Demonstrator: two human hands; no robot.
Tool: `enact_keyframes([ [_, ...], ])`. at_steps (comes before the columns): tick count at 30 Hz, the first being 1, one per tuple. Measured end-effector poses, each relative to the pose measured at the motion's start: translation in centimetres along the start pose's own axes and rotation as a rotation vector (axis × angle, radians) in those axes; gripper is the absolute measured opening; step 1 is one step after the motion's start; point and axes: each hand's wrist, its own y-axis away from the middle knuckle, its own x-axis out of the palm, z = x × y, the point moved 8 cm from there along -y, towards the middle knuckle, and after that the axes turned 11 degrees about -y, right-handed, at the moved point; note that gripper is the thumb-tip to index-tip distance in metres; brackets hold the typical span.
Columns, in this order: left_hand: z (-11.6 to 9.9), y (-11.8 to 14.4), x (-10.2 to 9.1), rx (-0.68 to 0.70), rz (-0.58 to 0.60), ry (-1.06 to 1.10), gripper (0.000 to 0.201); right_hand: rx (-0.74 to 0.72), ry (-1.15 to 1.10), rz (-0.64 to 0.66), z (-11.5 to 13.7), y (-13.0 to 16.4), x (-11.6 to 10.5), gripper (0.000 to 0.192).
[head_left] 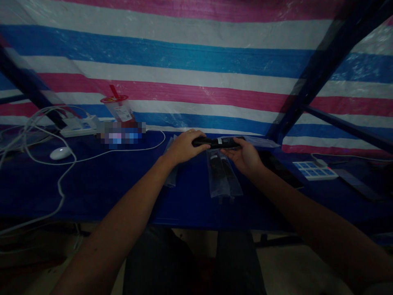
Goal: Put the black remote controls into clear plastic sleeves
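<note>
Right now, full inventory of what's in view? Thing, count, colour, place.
black slim device: 1, black with a pale label, held level between both hands above the table
clear bags: at least 2, transparent with dark contents, lying on the table under the hands
table: 1, dark blue top, across the frame
mouse: 1, white, left on the table
cables: several, white, far left
power strip: 1, white, back left
drink cup: 1, clear with red lid and straw, back left
keypad: 1, pale blue-white, right
tarp: 1, pink, white and blue stripes, behind the table
hands: left hand on the device's left end, right hand on its right end
</note>
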Motion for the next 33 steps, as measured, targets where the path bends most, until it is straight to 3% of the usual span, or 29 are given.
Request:
enact_keyframes([
  [11,0.7,0.2,1.1,-0.011,0.061,-0.028,0.039,0.050,-0.017,-0.004,-0.4,0.1,0.2,0.006],
  [18,0.3,0.1,1.6,-0.046,0.061,0.120,0.034,0.052,-0.019,0.020,-0.6,0.2,0.3,0.006],
  [20,0.5,0.1,2.0,-0.103,0.096,0.244,0.033,0.034,-0.019,0.037,-0.4,0.3,0.4,0.004],
  [27,2.4,0.6,3.9,-0.520,0.231,0.870,0.022,-0.002,-0.022,0.087,0.0,0.4,0.8,0.005],
  [33,3.4,1.1,4.5,-0.618,0.267,1.010,0.014,-0.003,-0.017,0.086,0.1,0.5,0.8,0.007],
])
